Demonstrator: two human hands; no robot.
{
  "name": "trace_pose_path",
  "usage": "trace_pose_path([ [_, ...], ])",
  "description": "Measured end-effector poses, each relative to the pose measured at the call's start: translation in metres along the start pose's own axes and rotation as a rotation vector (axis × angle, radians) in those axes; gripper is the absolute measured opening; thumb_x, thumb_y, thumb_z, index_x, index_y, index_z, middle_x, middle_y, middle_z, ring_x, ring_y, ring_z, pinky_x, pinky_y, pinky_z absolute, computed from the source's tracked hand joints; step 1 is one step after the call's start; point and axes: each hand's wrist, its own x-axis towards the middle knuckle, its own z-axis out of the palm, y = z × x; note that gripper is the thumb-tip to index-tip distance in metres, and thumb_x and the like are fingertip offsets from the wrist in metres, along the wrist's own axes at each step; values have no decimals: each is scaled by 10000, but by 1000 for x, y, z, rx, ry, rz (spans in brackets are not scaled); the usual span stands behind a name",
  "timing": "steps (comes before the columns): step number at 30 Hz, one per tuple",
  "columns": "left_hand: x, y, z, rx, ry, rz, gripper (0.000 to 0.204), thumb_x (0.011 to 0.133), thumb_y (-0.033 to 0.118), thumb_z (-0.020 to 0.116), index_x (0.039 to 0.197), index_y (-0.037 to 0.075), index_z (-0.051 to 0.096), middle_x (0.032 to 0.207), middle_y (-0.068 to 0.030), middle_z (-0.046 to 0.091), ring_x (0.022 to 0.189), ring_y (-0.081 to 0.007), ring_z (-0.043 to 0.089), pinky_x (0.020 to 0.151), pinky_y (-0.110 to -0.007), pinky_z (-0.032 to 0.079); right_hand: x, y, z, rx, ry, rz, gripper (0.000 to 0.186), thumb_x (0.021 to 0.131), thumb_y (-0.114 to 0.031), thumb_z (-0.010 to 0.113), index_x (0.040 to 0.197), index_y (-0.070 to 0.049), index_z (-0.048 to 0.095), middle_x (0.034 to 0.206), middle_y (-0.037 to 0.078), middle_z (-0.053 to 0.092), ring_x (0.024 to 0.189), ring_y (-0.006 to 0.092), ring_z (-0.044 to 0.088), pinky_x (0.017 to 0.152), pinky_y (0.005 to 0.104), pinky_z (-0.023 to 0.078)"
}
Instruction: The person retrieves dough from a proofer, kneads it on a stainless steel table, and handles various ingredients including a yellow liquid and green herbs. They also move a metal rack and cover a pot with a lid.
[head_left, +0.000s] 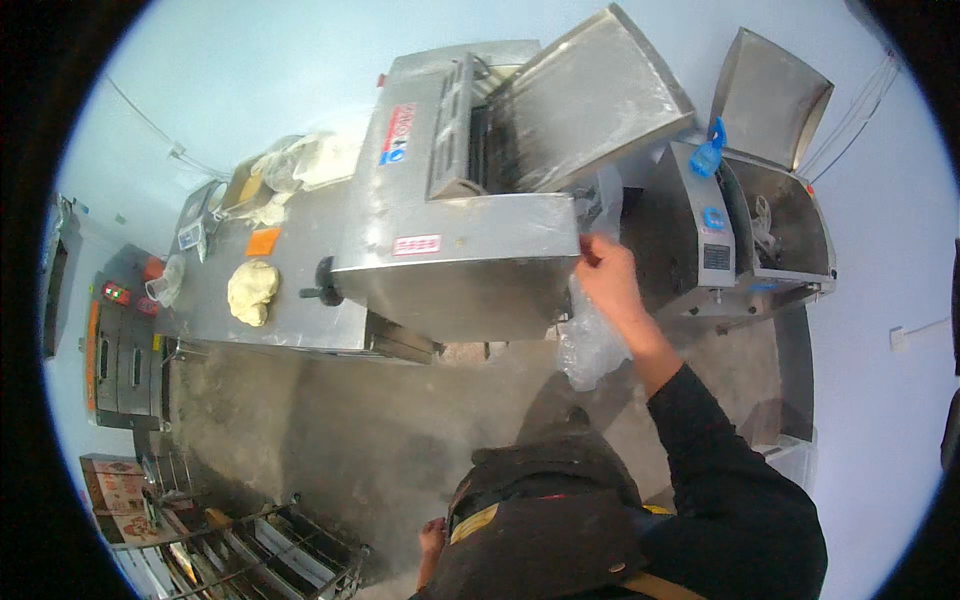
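My right hand is raised at the right side of a steel dough-rolling machine. Its fingers are curled together against the machine's edge, and whatever they grip is hidden. Clear plastic sheeting hangs beside that hand and below it. Low beside my dark apron is my left hand, only partly visible, with its fingers hard to make out. A steel plate slopes up from the machine's top. A pale lump of dough rests on the steel table, to the left of the machine's black hand crank.
Right of the machine stands a steel mixer with its lid raised and a blue bag on it. An orange scraper and a scale are on the table. A metal rack occupies the lower left.
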Motion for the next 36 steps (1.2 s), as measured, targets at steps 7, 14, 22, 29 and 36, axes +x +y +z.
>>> trace_pose_path([
  [7, -3, -1, -90, -213, 74, -24, 323, 946, 316, 692, 1091, 28, 707, 955, -68, 746, 784, -153, 692, 646, -301, 528, -10, 12, 13, -451, -61, 17, 159, 862, -115, 645, 903, 37, 673, 839, 199, 661, 788, 266, 643, 734, 386, 505],
  [14, -10, 3, -189, -192, 283, -101, 436, 940, 374, 670, 1167, 2, 687, 981, -89, 758, 879, -190, 725, 739, -368, 566, -72, 106, 71, -443, 50, -155, 363, 993, -157, 611, 1314, 11, 601, 1283, 192, 629, 1145, 295, 605, 1004, 429, 470],
  [22, 69, 11, -278, -220, 355, -199, 454, 881, 430, 675, 1078, 26, 739, 962, -123, 757, 897, -229, 727, 799, -385, 564, -231, 41, 486, -260, -1034, 90, 306, 970, -171, 636, 1222, 2, 633, 1131, 123, 661, 1022, 264, 631, 918, 418, 499],
  [29, 86, 29, -404, -678, 623, -364, 359, 897, 386, 679, 1010, 52, 747, 876, -83, 739, 776, -202, 684, 725, -363, 554, -222, -19, 795, 152, -1657, -277, 261, 950, -183, 657, 1142, -7, 662, 998, 62, 690, 915, 237, 653, 844, 409, 525],
  [36, 143, 30, -490, -1301, 784, -397, 207, 946, 289, 685, 994, 88, 703, 878, -39, 717, 743, -156, 659, 628, -332, 524, -301, -516, 1194, 350, -1581, -869, 205, 940, -82, 646, 1124, 0, 686, 991, 120, 679, 888, 237, 660, 841, 339, 527],
])
